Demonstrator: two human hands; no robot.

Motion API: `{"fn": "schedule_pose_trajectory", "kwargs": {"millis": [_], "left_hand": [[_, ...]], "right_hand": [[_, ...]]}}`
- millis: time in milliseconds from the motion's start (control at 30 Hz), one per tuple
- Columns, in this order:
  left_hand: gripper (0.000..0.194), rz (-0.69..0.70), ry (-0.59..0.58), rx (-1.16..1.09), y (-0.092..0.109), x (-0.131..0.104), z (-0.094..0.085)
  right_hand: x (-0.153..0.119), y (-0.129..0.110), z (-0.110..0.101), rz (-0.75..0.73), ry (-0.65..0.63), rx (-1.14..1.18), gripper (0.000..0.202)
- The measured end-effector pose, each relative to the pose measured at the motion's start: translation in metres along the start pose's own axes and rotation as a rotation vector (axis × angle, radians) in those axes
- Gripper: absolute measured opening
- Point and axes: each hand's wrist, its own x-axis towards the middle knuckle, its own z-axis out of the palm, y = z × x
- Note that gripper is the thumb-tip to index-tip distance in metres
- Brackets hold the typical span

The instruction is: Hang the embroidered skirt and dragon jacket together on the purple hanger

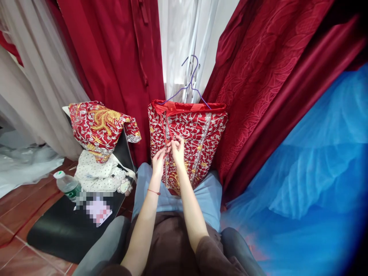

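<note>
A red skirt (189, 134) with silver and gold embroidery hangs in front of me from a purple wire hanger (191, 87), its lower part reaching my lap. Thin red ties (168, 128) run down from its waistband on the left side. My left hand (160, 161) pinches the ties low down, fingers closed. Right beside it, my right hand (177, 151) has its fingers closed on the ties too. The two hands nearly touch, against the skirt's front. Whether the ties are knotted between the fingers is too small to tell.
A black chair (69, 226) at left bears a folded red embroidered garment (100, 126), a white dotted cloth bag (94, 172), a water bottle (67, 186) and a blurred item. Red dresses (115, 50) hang behind; a blue tulle gown (316, 184) spreads at right.
</note>
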Motion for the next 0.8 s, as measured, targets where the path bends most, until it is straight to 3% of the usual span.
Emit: {"fn": "schedule_pose_trajectory", "kwargs": {"millis": [133,333,433,567,667,800], "left_hand": [[0.025,-0.049,-0.03,0.027,-0.009,-0.013,-0.002],[0.027,-0.066,-0.134,0.035,-0.004,-0.015,0.003],[0.024,-0.083,-0.136,0.019,-0.003,-0.014,0.002],[0.017,-0.082,-0.099,0.036,-0.004,-0.011,-0.004],[0.015,-0.009,-0.028,0.103,-0.002,-0.009,-0.01],[0.02,0.196,0.115,0.254,0.013,-0.004,-0.01]], "right_hand": [[-0.006,-0.002,-0.001,0.004,-0.07,-0.176,0.03],[0.013,-0.004,0.004,-0.101,-0.013,-0.586,0.015],[0.029,-0.001,0.007,-0.067,-0.111,-0.518,0.013],[0.037,0.006,0.007,-0.033,-0.265,-0.246,0.023],[0.03,0.008,0.006,-0.069,-0.22,-0.225,0.026],[0.015,0.004,0.001,-0.106,-0.143,-0.351,0.026]]}}
